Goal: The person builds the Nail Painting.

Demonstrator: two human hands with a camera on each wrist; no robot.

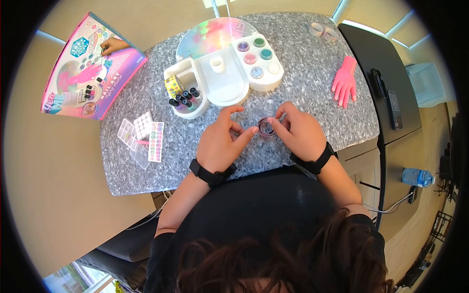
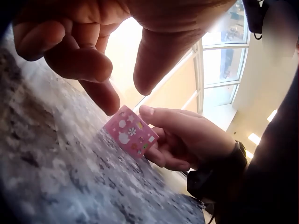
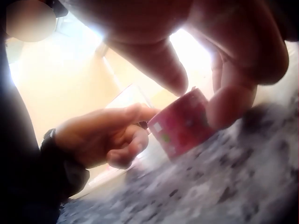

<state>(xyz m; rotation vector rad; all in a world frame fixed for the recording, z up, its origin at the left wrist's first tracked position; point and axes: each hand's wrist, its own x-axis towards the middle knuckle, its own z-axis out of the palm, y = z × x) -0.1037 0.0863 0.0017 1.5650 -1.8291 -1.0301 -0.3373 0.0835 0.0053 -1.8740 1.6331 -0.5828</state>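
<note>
A pink roll with flower and shape prints stands between the hands near the table's front; from above its coiled rim shows. The right hand pinches the roll's edge, thumb on top and fingers at the side in the right wrist view. The left hand hovers at the roll's left with fingers loosely bent; its thumb tip is close beside the roll, and a gap shows between thumb and fingers in the left wrist view.
Behind the hands stands a white tray unit with dark-capped bottles, yellow tape and glitter pots. Sticker sheet and clear cases lie left; a box stands far left. Right: pink glove-shaped hand, two small rolls.
</note>
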